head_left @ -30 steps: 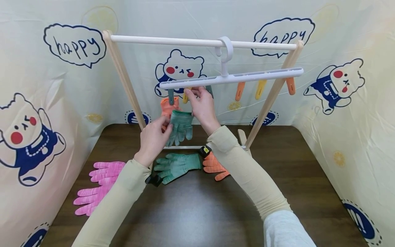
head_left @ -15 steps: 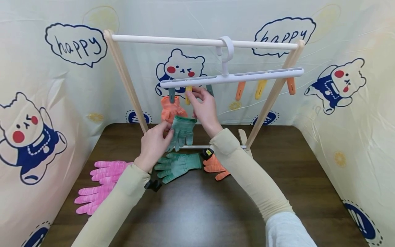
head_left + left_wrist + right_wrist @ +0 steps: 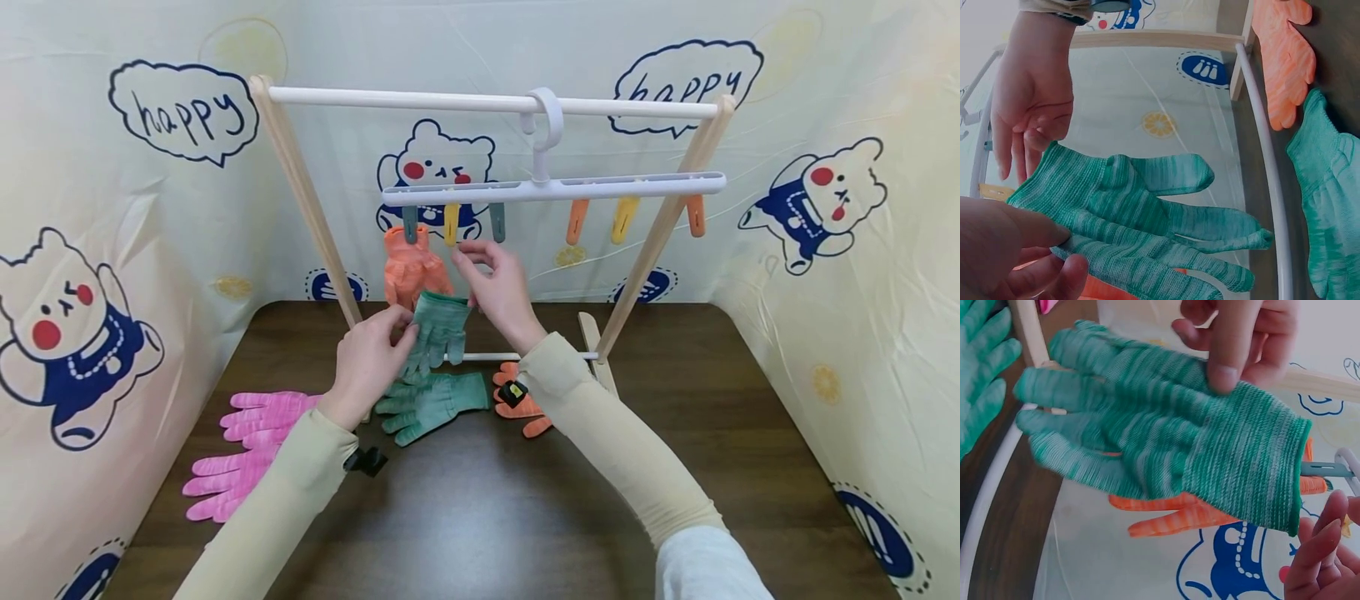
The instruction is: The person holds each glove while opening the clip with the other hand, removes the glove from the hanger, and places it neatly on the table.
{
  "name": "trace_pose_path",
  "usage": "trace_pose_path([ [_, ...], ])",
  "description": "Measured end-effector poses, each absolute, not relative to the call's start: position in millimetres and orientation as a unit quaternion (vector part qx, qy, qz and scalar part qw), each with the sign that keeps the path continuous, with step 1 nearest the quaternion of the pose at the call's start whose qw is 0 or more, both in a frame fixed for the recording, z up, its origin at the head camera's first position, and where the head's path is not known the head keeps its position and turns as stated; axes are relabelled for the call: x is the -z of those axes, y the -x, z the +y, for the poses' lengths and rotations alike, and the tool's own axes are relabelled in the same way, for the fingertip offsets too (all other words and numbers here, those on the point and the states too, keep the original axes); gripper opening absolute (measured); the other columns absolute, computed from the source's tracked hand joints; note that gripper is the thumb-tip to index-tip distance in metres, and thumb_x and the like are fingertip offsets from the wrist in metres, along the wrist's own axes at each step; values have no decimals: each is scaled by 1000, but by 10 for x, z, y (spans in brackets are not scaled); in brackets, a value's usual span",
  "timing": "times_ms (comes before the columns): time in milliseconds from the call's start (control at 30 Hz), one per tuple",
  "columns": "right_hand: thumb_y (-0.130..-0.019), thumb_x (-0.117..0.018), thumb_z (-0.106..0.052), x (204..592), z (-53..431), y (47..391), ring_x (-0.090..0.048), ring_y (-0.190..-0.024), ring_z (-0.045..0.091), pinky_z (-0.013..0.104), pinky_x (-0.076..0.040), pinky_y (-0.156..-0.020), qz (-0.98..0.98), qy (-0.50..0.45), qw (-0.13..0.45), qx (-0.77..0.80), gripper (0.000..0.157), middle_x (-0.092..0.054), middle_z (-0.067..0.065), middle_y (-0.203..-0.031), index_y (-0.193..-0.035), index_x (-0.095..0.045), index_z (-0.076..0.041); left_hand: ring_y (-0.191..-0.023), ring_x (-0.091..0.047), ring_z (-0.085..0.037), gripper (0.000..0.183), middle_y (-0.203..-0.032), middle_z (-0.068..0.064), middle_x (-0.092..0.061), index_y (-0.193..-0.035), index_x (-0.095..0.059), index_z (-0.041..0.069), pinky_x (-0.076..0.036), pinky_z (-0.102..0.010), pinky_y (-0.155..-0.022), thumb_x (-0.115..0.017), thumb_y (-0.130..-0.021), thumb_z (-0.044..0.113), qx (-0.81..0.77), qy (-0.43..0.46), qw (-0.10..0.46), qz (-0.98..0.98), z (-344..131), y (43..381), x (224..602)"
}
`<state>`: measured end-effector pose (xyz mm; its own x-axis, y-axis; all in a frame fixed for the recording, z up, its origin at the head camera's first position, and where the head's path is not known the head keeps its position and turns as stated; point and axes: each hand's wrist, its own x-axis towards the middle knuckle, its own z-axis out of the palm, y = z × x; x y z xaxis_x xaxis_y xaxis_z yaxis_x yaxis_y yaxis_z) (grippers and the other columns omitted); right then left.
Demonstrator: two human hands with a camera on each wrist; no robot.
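Observation:
My left hand (image 3: 369,357) pinches a green striped knit glove (image 3: 438,327) by the side of its cuff, between thumb and fingers. The glove hangs in the air, cuff up in the head view. My right hand (image 3: 501,290) is just right of the cuff, its fingers loosely bent and holding nothing, fingertips just under a yellow clothespin (image 3: 451,223). That clothespin hangs from a white hanger (image 3: 540,190). Behind the green glove, an orange glove (image 3: 411,267) hangs from a dark grey-green clothespin (image 3: 409,225). In the right wrist view the cuff (image 3: 1254,456) shows at full width.
The hanger hooks over the white rod (image 3: 405,100) of a wooden rack (image 3: 303,196). More clothespins (image 3: 576,222) line its right half. On the brown table (image 3: 480,508) lie another green glove (image 3: 438,406), an orange glove (image 3: 517,408) partly behind my right wrist, and pink gloves (image 3: 240,471).
My right hand has let go of the yellow clothespin and moved slightly down. The hanger has swung to a more level position. My left hand has lowered the green glove a little.

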<state>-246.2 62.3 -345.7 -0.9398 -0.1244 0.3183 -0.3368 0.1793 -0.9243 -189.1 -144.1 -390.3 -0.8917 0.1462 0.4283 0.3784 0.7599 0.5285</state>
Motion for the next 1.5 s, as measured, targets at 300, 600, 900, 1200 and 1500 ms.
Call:
trace_pose_path([
  [300, -107, -59, -25, 3576, 759, 2345, -65, -64, 31, 31, -46, -56, -761, -164, 64, -625, 29, -69, 11, -121, -129, -66, -8, -64, -63, -21, 13, -98, -8, -76, -108, -75, 8, -49, -39, -54, -71, -99, 17, 302, 165, 179, -922, -1497, 1810, 3880],
  [600, -109, -55, -21, 3686, 949, 2277, -65, -60, 20, 27, -41, -50, -775, -159, 69, -608, 27, -73, 10, -117, -129, -66, -7, -68, -66, -20, 9, -94, -8, -78, -104, -75, 9, -52, -39, -56, -73, -97, 14, 272, 196, 158, -929, -1548, 1702, 3870],
  [900, -109, -55, -22, 3758, 1056, 2243, -66, -62, 19, 28, -44, -47, -782, -144, 58, -603, 26, -73, 12, -114, -128, -67, -9, -73, -71, -18, 7, -94, -5, -77, -102, -75, 12, -56, -39, -62, -76, -95, 14, 263, 235, 117, -928, -1517, 1636, 3882],
  [1200, -108, -57, -24, 3814, 1200, 2166, -68, -69, 20, 32, -53, -60, -815, -153, 80, -553, 27, -73, 7, -106, -126, -69, -10, -66, -59, -8, 7, -86, 4, -73, -99, -75, 16, -47, -29, -55, -79, -93, 15, 246, 265, 104, -926, -1459, 1499, 3937],
  [1500, -107, -58, -30, 3848, 1322, 2088, -70, -81, 27, 38, -56, -73, -839, -161, 83, -514, 27, -73, 5, -103, -122, -70, -11, -70, -63, -7, 8, -87, 5, -74, -97, -76, 16, -52, -26, -62, -81, -91, 15, 247, 297, 89, -918, -1392, 1387, 3958],
])
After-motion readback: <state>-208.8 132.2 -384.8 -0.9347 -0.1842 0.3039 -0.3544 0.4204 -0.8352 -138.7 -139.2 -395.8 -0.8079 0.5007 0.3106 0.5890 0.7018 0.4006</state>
